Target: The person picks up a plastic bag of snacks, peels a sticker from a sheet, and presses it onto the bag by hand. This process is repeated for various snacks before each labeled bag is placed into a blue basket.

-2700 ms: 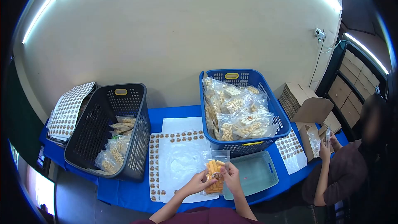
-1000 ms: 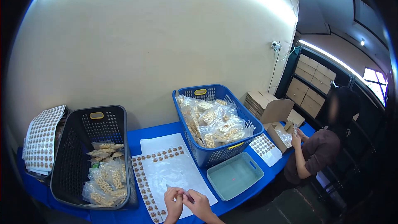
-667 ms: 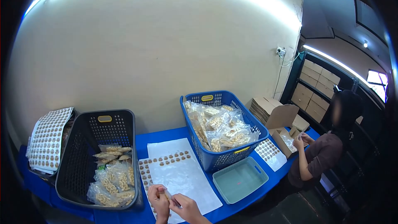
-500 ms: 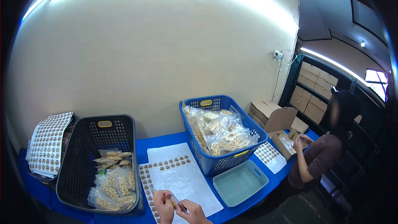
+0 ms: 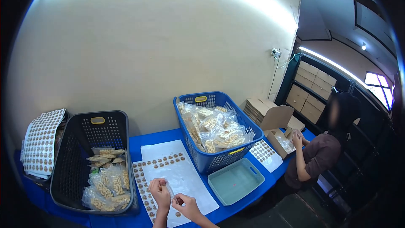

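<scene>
Over the sticker sheet point(image 5: 192, 177) on the blue table, my left hand point(image 5: 160, 194) is closed on a clear plastic bag point(image 5: 169, 189). The fingers of my right hand point(image 5: 185, 206) pinch the lower right edge of the same bag. The bag is seen nearly edge-on, and its contents are mostly hidden. Round brown stickers line the sheet's left and top edges. To the left, a black basket point(image 5: 57, 173) holds several filled snack bags point(image 5: 105, 183). Behind the sheet, a blue basket point(image 5: 215, 164) is heaped with more filled bags point(image 5: 221, 128).
A shallow green tray point(image 5: 236, 181) lies right of the sheet. Further right are another sticker sheet point(image 5: 265, 155), an open carton point(image 5: 278, 143) and folded cardboard point(image 5: 257, 109). A co-worker point(image 5: 316, 156) stands at the right. Sticker sheets point(image 5: 42, 143) lie at far left.
Both hands have moved slightly left and upward with the bag, and more of the forearms shows. The whole view has shifted a little, moving the baskets left in the frame.
</scene>
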Motion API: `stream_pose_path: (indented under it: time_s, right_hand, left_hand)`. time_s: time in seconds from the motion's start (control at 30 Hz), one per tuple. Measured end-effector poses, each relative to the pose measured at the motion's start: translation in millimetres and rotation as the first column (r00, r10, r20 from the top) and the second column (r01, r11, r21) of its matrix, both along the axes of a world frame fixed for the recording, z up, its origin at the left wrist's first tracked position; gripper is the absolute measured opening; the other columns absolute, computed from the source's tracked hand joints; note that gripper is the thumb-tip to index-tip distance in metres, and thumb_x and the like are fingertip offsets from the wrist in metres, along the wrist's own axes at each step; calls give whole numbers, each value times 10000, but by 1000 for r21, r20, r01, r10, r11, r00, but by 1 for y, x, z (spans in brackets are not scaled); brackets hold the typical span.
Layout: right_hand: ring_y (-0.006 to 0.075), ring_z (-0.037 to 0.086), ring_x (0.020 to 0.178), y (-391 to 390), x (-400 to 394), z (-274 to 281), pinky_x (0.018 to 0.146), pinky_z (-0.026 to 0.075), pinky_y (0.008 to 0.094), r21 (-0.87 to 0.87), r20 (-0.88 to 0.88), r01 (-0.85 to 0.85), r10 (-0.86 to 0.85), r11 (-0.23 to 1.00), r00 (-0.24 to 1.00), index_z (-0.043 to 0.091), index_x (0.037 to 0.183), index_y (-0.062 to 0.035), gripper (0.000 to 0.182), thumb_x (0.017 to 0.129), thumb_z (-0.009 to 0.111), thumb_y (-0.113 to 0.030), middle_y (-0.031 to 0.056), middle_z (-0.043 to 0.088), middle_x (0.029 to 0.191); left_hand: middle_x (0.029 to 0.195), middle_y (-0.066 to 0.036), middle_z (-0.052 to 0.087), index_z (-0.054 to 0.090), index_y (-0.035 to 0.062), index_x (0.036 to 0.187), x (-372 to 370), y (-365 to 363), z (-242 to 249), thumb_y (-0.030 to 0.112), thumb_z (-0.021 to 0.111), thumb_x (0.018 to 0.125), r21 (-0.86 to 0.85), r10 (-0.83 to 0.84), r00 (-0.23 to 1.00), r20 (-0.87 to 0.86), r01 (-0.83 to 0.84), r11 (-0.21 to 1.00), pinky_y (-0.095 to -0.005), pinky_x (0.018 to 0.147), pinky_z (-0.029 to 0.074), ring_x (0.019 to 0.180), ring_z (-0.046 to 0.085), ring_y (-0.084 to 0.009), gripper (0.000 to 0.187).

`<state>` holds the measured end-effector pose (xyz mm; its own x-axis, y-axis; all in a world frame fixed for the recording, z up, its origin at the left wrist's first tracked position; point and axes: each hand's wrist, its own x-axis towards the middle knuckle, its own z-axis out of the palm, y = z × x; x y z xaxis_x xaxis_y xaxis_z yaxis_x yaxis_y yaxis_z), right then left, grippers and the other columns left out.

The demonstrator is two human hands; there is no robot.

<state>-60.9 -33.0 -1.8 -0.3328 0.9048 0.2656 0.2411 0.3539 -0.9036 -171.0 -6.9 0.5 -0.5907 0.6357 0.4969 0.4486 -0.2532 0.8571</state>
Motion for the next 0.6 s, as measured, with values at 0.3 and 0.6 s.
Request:
stream_pose_path:
  time_s: [0.3, 0.6]
  right_hand:
    - [51, 485, 521, -6, -1, -33, 487, 412, 222, -22, -61, 33, -34, 999, 998, 510, 684, 21, 140, 770, 574, -68, 23, 493, 560]
    - [63, 460, 588, 12, 55, -63, 540, 362, 196, -452, -524, -69, -202, 889, 828, 570, 744, -18, 181, 865, 493, -128, 4, 494, 644]
  left_hand:
    - [744, -84, 581, 599, 41, 766, -3, 1, -29, 142, 529, 810, -237, -165, 973, 162, 200, 951, -319, 760, 338, 827, 512, -215, 130]
    - [993, -110, 599, 608, 58, 961, 44, -40, -22, 72, 610, 736, -181, -625, 773, -108, 603, 777, -326, 837, 401, 965, 550, -254, 226]
